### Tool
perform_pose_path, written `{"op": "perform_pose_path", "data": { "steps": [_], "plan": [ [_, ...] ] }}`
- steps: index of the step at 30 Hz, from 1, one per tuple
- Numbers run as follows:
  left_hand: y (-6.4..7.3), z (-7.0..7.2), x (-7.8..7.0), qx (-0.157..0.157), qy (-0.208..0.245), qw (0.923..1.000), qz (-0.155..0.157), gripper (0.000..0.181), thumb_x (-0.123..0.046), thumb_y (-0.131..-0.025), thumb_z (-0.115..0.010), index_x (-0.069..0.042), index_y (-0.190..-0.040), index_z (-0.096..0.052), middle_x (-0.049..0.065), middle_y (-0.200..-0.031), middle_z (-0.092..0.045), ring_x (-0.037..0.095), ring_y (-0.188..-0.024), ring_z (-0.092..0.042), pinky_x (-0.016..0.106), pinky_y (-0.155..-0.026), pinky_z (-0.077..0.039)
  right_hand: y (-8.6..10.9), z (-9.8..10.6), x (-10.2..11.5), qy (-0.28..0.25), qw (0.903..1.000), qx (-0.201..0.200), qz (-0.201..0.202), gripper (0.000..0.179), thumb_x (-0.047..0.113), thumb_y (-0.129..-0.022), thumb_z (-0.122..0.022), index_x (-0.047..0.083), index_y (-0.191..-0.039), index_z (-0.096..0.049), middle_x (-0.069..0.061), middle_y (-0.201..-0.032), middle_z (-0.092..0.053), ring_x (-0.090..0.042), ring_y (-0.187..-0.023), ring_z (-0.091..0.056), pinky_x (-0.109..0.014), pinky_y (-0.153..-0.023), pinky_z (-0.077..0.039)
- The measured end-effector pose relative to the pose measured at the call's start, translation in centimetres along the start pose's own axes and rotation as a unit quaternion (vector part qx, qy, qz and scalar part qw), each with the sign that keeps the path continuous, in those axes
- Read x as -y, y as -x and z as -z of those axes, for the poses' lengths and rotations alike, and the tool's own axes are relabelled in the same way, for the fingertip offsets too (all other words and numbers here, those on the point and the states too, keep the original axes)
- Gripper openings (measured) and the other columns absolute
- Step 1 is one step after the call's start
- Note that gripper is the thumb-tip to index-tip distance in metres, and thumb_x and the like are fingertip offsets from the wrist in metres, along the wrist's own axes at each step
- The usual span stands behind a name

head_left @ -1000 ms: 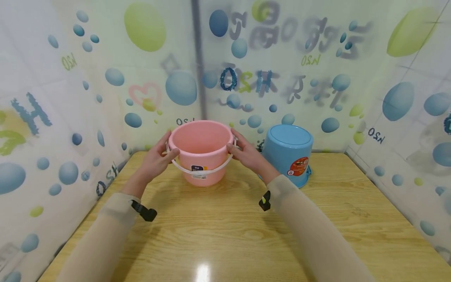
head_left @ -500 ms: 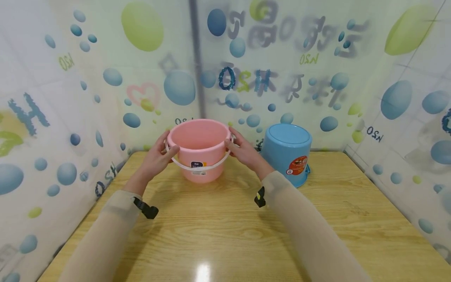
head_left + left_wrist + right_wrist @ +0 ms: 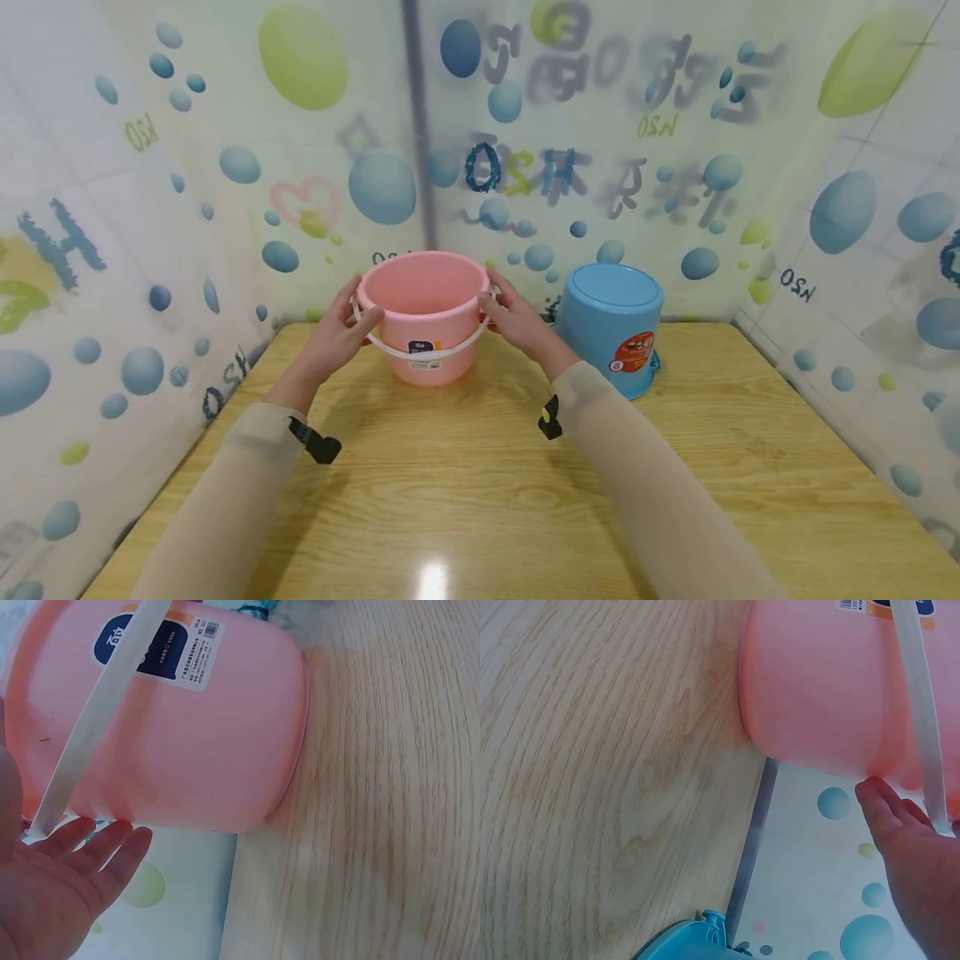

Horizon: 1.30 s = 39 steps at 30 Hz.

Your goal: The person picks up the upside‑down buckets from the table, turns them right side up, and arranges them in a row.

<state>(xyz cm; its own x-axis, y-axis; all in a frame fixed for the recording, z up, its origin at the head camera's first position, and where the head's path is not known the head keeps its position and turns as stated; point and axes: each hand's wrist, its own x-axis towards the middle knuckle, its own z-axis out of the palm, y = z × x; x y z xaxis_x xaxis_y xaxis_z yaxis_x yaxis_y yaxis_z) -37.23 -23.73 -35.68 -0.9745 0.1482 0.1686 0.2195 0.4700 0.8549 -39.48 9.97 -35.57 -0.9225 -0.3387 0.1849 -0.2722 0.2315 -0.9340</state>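
A pink bucket (image 3: 429, 332) stands upright near the back of the wooden table, its white handle (image 3: 420, 353) hanging down across the front. My left hand (image 3: 335, 332) holds its left side just under the rim, thumb to the front and fingers against the wall. On the opposite side my right hand (image 3: 517, 319) grips it the same way, thumb close to the handle's end. In the left wrist view a label (image 3: 166, 645) shows on the pink wall behind the handle. To the right a light blue bucket (image 3: 611, 325) rests upside down, a red sticker on its side.
The wooden table (image 3: 450, 492) ends at a patterned curtain (image 3: 637, 225) right behind the buckets. Similar sheeting (image 3: 82, 333) closes off the left and right sides. The blue bucket stands close beside my right forearm.
Both hands keep hold of the pink bucket, which has moved slightly back toward the curtain. The view has shifted a little; the blue bucket stays in place.
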Motion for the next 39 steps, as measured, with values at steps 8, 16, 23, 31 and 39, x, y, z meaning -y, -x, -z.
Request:
{"op": "perform_pose_path", "data": {
  "steps": [8, 16, 23, 31, 39],
  "plan": [
    [-0.3, -0.1, 0.1, 0.008, 0.017, 0.9998, -0.002, 0.095, -0.055, -0.110, -0.060, -0.040, -0.177, 0.005, 0.009, -0.186, -0.014, 0.046, -0.165, -0.034, 0.067, -0.118, -0.050, -0.2, 0.0, 0.1, -0.003, 1.0000, 0.001, -0.008, 0.074, 0.048, -0.117, -0.049, 0.029, -0.179, -0.014, -0.019, -0.160, -0.051, -0.041, -0.146, -0.057, -0.062, -0.126, -0.044],
    [-0.5, -0.2, 0.2, 0.007, 0.017, 0.9998, -0.008, 0.091, -0.048, -0.114, -0.057, -0.040, -0.177, 0.007, 0.012, -0.186, -0.013, 0.048, -0.163, -0.037, 0.068, -0.116, -0.051, -0.2, -0.1, 0.2, -0.004, 1.0000, 0.000, -0.004, 0.072, 0.047, -0.118, -0.046, 0.029, -0.179, -0.013, -0.019, -0.175, -0.038, -0.048, -0.153, -0.050, -0.063, -0.126, -0.042],
    [-0.1, -0.2, -0.1, 0.012, 0.020, 0.9997, -0.011, 0.090, -0.049, -0.114, -0.054, -0.038, -0.176, 0.011, 0.014, -0.186, -0.012, 0.048, -0.163, -0.037, 0.068, -0.116, -0.051, -0.1, -0.1, 0.2, -0.013, 0.9999, 0.001, -0.002, 0.073, 0.048, -0.118, -0.046, 0.032, -0.179, -0.011, -0.019, -0.178, -0.033, -0.046, -0.154, -0.049, -0.065, -0.127, -0.040],
    [0.8, 0.6, 0.0, -0.013, 0.016, 0.9997, -0.010, 0.094, -0.057, -0.114, -0.049, -0.027, -0.177, 0.014, 0.024, -0.184, -0.009, 0.049, -0.167, -0.025, 0.068, -0.129, -0.035, 0.4, 0.2, 0.9, 0.038, 0.9985, -0.039, -0.008, 0.074, 0.054, -0.116, -0.046, 0.034, -0.178, -0.011, -0.016, -0.183, -0.022, -0.043, -0.165, -0.033, -0.066, -0.129, -0.038],
    [2.3, 1.6, -1.2, -0.069, 0.005, 0.9965, -0.047, 0.087, -0.052, -0.113, -0.057, -0.020, -0.179, -0.011, 0.016, -0.185, -0.014, 0.045, -0.170, -0.020, 0.071, -0.131, -0.029, 2.4, 0.6, 2.2, 0.064, 0.9971, -0.032, 0.024, 0.079, 0.049, -0.116, -0.050, 0.022, -0.179, -0.010, -0.015, -0.185, -0.017, -0.041, -0.167, -0.029, -0.062, -0.132, -0.035]
  ]
}}
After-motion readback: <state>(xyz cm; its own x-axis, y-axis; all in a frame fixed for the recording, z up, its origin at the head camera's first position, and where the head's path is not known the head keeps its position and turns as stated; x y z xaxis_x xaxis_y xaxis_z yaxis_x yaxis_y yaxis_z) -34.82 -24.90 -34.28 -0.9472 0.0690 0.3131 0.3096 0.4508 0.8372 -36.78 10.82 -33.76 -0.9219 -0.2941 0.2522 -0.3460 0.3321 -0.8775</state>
